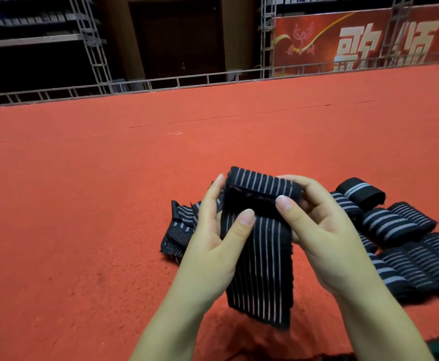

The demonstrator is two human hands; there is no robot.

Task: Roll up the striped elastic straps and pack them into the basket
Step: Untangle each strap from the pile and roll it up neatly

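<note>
Both hands start a roll at the top of a striped strap [258,246].
Left hand [213,243] and right hand [325,230] pinch the first fold; slack grip could let the elastic spring loose.

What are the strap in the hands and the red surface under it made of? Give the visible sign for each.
Strap in the hands: seemingly a knitted elastic textile, matte black with thin pale stripes running lengthwise; its edges are fuzzy and its free end hangs limp.
Red surface: probably felt or low-pile carpet, matte with a fine nap and a few loose threads. Neither can be confirmed by look alone.
</note>
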